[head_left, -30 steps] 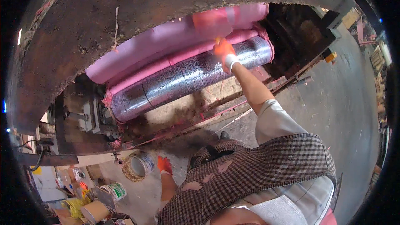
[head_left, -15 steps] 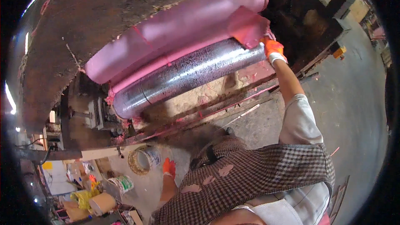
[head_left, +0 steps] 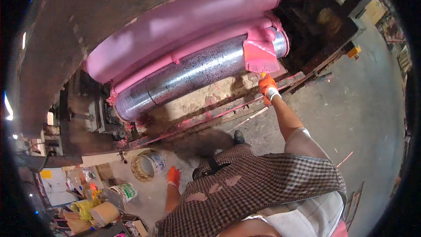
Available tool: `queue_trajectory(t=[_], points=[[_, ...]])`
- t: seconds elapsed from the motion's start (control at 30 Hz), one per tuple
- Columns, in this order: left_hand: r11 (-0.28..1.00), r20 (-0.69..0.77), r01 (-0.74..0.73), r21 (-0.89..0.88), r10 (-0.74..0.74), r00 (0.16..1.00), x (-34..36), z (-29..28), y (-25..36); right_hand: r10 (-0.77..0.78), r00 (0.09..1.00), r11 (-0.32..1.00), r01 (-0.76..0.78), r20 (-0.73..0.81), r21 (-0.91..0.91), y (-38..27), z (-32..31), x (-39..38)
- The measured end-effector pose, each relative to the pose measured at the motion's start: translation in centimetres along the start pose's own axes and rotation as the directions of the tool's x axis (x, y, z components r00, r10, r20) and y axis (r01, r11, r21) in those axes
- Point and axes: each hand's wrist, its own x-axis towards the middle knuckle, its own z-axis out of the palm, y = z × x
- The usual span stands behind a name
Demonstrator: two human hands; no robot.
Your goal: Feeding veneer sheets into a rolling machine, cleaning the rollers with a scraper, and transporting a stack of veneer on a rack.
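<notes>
A long steel roller [head_left: 193,73] lies across a grimy machine, with a thick band of pink rubber [head_left: 184,15] wrapped over the roll behind it. A flap of the pink sheet [head_left: 259,57] hangs down over the roller's right end. My right hand [head_left: 266,86], in an orange glove, is raised just under that flap's lower edge, fingers closed on its corner. My left hand [head_left: 173,176], also orange-gloved, hangs low at my side, away from the machine, holding nothing that I can see.
A rusty machine frame [head_left: 210,118] with pink smears runs below the roller. A dark curved guard [head_left: 66,39] arches over it. On the concrete floor stand an open bucket [head_left: 148,165], a tin [head_left: 125,192] and cardboard tubes [head_left: 103,213]. Bare floor [head_left: 351,105] lies to the right.
My right hand has come down from the roller's upper right end to below it, drawing the pink flap down over the steel. The left hand stays low.
</notes>
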Motion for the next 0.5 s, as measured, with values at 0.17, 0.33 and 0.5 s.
queue_trajectory(t=[0.17,0.33,0.5], points=[[0.958,-0.122,-0.281,0.056,0.286,0.950,8.6,-2.0,-3.9,-0.121,0.989,0.883,0.148,-0.088,0.445,-1.8,-1.3,0.2],[0.940,-0.111,-0.299,-0.164,0.284,0.952,10.7,-5.3,-9.6,-0.657,0.673,0.750,0.626,-0.339,-0.210,-18.6,-0.3,1.0],[0.484,0.019,0.159,-0.861,-0.282,0.959,4.2,-9.3,-15.5,-0.579,0.783,0.509,0.565,0.228,-0.649,-37.5,-3.0,-7.4]])
